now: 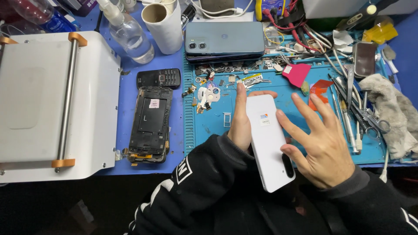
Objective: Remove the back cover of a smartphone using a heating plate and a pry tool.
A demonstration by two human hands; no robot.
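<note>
Nearest the wearer, the left hand (240,124) clasps the white, slab-shaped plastic-backed smartphone (269,143) along its left edge, index finger laid up that side and fingertips curling over the top. The phone lies back-side up, its dark oblong camera window at the near, lower end, held over the blue silicone work mat (209,126). The right hand (324,146) is spread open, fingers splayed, thumb touching the phone's right edge near the camera window; it grips nothing. Judged from this pose, the work goes best if the left hand keeps steady edge pressure while the right hand's touch stays light, so that the back is not flexed. Left of the grip, off the mat, lies a stripped black phone frame (150,124), and past it a small black keypad handset (159,78). Right of the grip lie metal tweezers and hand tools (355,111). Beyond the fingertips sit loose small parts, then a stacked blue-grey smartphone (224,41).
</note>
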